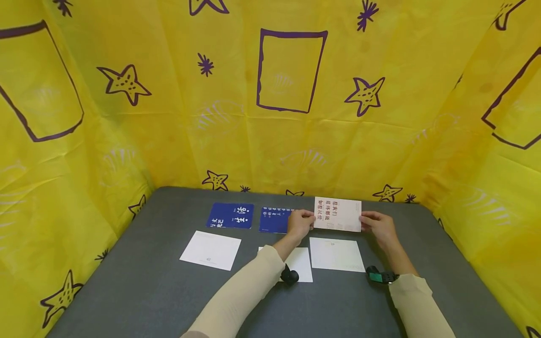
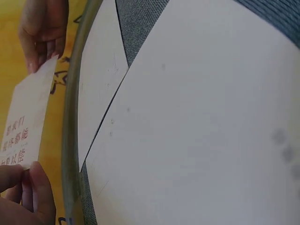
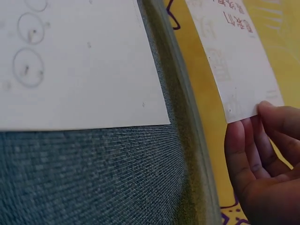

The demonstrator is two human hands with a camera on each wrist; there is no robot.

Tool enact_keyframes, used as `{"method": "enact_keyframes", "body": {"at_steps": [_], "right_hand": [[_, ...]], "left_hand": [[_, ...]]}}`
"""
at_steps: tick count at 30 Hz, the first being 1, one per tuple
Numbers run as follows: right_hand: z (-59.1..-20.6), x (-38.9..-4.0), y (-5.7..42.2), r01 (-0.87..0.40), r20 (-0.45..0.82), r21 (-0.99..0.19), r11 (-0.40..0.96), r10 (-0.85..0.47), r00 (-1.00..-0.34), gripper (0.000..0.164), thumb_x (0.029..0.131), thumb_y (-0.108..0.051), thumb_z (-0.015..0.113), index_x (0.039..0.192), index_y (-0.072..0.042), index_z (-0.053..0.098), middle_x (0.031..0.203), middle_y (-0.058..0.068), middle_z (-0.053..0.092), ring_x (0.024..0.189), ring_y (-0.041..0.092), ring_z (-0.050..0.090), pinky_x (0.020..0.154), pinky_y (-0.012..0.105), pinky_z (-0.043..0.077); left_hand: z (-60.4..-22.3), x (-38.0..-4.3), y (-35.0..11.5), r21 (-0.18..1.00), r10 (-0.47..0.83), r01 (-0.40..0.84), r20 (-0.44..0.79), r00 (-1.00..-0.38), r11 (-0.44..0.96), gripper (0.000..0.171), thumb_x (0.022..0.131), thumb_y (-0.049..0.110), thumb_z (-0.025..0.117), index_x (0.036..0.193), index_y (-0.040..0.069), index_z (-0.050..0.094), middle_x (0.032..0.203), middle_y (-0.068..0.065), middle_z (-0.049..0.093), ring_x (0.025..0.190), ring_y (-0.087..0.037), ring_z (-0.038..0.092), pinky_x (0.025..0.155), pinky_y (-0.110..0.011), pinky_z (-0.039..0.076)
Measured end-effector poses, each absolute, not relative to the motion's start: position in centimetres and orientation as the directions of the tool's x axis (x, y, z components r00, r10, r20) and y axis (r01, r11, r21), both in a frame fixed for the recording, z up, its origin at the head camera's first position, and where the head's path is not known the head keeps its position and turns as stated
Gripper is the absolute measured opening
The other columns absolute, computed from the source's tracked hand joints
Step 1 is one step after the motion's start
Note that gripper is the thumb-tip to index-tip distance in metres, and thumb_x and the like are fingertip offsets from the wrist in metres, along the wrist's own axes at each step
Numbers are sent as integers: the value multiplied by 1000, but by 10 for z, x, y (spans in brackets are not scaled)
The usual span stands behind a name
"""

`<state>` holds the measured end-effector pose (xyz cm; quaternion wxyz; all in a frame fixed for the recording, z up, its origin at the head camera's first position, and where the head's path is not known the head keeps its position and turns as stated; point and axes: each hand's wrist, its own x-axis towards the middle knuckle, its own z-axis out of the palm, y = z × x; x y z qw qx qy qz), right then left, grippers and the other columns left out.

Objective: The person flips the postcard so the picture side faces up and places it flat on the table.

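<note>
Both hands hold a pale pink postcard [image 1: 338, 214] with red characters, raised near the far edge of the table. My left hand [image 1: 300, 224] pinches its left end between thumb and fingers, and the right hand [image 1: 380, 228] pinches the opposite end. In the right wrist view the thumb lies on the printed face of the postcard [image 3: 239, 61], with fingers behind it. Just below it on the table lies a white card [image 1: 336, 254]. Beside the left hand, a blue card [image 1: 272, 220] with white characters is partly covered by that hand.
Another blue card [image 1: 230, 215] lies at the back left, with a white card [image 1: 210, 250] in front of it. A further white card [image 1: 302, 264] is partly hidden under the left forearm. The grey table [image 1: 139, 281] meets a yellow patterned cloth [image 1: 291, 155] behind.
</note>
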<state>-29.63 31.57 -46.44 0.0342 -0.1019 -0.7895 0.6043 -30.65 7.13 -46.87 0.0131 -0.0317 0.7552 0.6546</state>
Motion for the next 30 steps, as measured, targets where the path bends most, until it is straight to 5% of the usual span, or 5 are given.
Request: {"method": "enact_keyframes", "body": {"at_steps": [14,30], "right_hand": [[-467,-304,312,156,-95,-951,268,224,-970,40,93,-14,65,123,12,57,75,-14,62,67,8,60,65,19,55],[-470,-310,311,210,-139,-921,329,226,-964,38,92,-10,64,122,13,58,75,-7,61,64,8,56,59,18,53]], "left_hand": [[-474,-309,74,989,-79,-27,-16,-997,147,12,84,0,70,96,-2,73,82,-13,74,56,-7,60,55,-19,54],[-473,-306,75,920,-41,8,26,-999,391,27,78,-7,67,104,-3,72,80,-10,72,58,-7,60,52,-16,49]]}}
